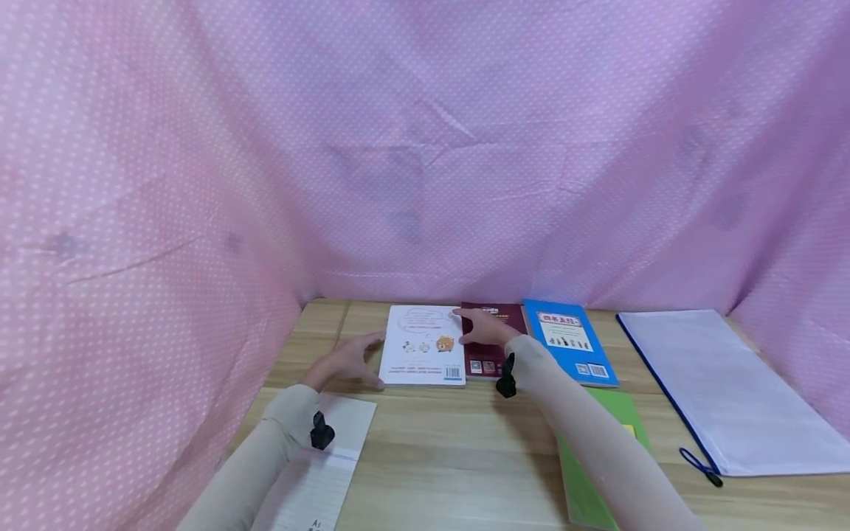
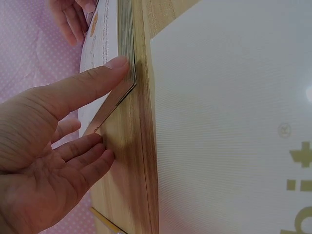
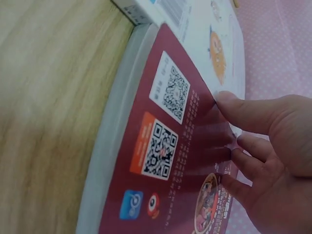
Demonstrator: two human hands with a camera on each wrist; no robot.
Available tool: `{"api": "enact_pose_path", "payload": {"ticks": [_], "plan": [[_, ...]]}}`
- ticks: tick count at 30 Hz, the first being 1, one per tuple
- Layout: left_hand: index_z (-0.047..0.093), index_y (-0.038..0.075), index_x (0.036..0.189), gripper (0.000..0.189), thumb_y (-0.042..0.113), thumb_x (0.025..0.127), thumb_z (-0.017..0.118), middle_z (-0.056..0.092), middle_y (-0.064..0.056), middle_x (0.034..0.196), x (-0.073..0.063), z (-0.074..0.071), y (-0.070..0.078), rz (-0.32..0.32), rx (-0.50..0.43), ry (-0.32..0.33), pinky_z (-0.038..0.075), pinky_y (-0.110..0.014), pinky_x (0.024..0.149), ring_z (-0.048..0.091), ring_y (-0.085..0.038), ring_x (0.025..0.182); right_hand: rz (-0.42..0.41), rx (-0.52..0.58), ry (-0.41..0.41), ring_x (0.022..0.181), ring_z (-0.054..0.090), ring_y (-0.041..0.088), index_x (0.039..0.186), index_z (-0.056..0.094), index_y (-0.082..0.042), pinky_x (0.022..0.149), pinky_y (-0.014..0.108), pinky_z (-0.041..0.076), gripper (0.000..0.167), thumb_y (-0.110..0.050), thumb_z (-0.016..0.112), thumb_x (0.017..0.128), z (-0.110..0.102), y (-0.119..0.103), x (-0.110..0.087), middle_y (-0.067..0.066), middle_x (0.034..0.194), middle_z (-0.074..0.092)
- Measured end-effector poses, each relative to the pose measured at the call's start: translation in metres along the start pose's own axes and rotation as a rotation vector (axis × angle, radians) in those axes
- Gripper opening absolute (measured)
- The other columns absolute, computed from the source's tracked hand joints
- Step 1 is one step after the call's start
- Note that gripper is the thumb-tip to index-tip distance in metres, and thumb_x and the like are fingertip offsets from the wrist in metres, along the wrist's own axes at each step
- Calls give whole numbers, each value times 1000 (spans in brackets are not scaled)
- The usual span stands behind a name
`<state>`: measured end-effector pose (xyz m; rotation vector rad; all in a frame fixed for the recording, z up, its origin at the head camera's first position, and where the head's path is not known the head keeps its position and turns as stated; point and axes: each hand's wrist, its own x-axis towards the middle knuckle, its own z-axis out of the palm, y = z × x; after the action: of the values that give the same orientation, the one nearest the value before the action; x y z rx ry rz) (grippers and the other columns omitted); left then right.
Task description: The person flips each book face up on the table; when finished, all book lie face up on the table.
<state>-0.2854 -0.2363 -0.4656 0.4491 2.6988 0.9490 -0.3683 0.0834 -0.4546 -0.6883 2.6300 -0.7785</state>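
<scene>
A white book (image 1: 423,345) with cartoon animals and a barcode lies flat at the table's back. My left hand (image 1: 345,361) is at its left side, fingers spread. In the left wrist view, that hand's thumb (image 2: 105,80) reaches the book's lower corner and its fingers lie by the side edge. My right hand (image 1: 486,329) reaches over the maroon book (image 1: 482,363), next to the white one. In the right wrist view, its fingertips (image 3: 229,101) touch around the seam between the two books; whether they press on the white one, I cannot tell.
A blue book (image 1: 571,343) lies right of the maroon one. Under my right forearm is a green book (image 1: 587,487). A white zip bag (image 1: 724,391) with a blue edge lies at the far right. A white notepad (image 1: 332,472) is partly under my left arm. Pink dotted cloth (image 1: 425,184) hangs behind.
</scene>
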Motion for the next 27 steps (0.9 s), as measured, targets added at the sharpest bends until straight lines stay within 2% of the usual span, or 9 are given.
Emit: {"api": "enact_pose_path", "payload": {"ticks": [9,12,13,15,17,20,22,27], "plan": [[39,5,156,106,17,67,96,48,-20,154,4,-1,-1,-18,25,-2,33,-51,123,43,-37,145,103,70,-17,130,46,32,159,36,-14,119,55,38,77,-20,75,93,0,10,13,17,155,45],[40,5,155,104,15,68,95,47,-19,155,4,-1,-2,-26,8,-4,32,-51,123,42,-37,146,126,113,-33,119,49,33,159,37,-17,105,47,49,80,-20,78,91,0,16,19,16,154,44],[41,6,155,103,15,68,95,47,-19,155,4,-2,-2,-26,3,-4,32,-51,124,41,-37,146,133,126,-37,115,49,33,159,37,-18,99,46,50,81,-20,79,90,0,18,21,16,153,44],[40,5,155,103,13,68,94,46,-19,156,4,-2,-2,-25,-6,-6,32,-51,124,41,-37,147,142,123,-40,113,48,32,158,38,-20,96,46,50,82,-22,81,88,-1,20,24,15,152,45],[40,5,155,102,12,69,94,46,-19,156,5,-2,-2,-20,-9,-10,32,-50,124,40,-37,147,149,121,-44,119,48,34,158,39,-20,104,50,48,84,-23,82,87,-1,21,27,15,154,43],[40,3,155,101,10,70,93,45,-19,157,6,-2,-2,-17,-19,-20,32,-50,124,40,-38,147,135,84,-46,136,41,33,159,38,-18,120,59,35,85,-25,83,86,-2,22,31,16,160,39],[39,3,155,99,8,71,92,43,-19,158,6,-3,-3,-22,-27,-25,32,-50,124,39,-37,148,134,86,-49,142,38,34,159,36,-18,123,61,29,86,-24,82,87,-2,21,32,16,162,37],[39,1,155,97,6,72,90,41,-19,160,6,-7,-7,-29,-28,-23,30,-52,124,37,-38,149,123,84,-48,146,34,34,161,33,-17,124,60,27,86,-23,80,89,-1,16,36,16,163,35]]}}
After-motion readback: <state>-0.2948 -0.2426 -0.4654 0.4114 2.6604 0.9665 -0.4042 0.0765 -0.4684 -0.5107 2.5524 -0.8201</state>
